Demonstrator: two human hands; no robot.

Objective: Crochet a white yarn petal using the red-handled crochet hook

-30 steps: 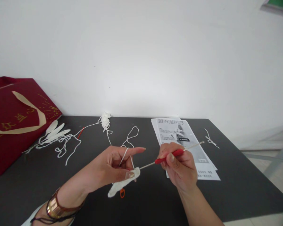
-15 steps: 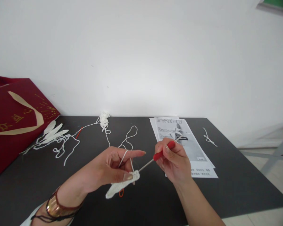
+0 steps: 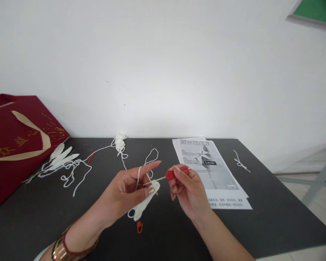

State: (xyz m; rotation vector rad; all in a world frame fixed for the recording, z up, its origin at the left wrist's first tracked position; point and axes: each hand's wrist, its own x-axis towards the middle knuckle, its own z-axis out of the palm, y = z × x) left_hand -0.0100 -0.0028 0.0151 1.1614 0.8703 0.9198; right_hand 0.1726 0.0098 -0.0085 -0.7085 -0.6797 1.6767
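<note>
My left hand [image 3: 127,188] pinches a small white crocheted piece [image 3: 146,200] between thumb and fingers, above the black table [image 3: 274,217]. White yarn [image 3: 139,173] runs over its stretched index finger. My right hand [image 3: 187,190] grips a crochet hook with a red handle [image 3: 176,173]. The hook's metal tip pokes into the top of the white piece. Both hands hover close together over the table's middle.
An orange stitch marker [image 3: 139,227] lies under the hands. Loose white yarn [image 3: 76,168] and white crocheted petals [image 3: 61,154] lie at left beside a dark red bag [image 3: 13,141]. Printed sheets [image 3: 214,172] lie at right, a yarn scrap [image 3: 240,162] beyond. A white wall stands behind.
My right hand moved left and pushed the hook further into the white piece. The hands came closer together and rose a little. The orange marker now lies in plain sight below the piece.
</note>
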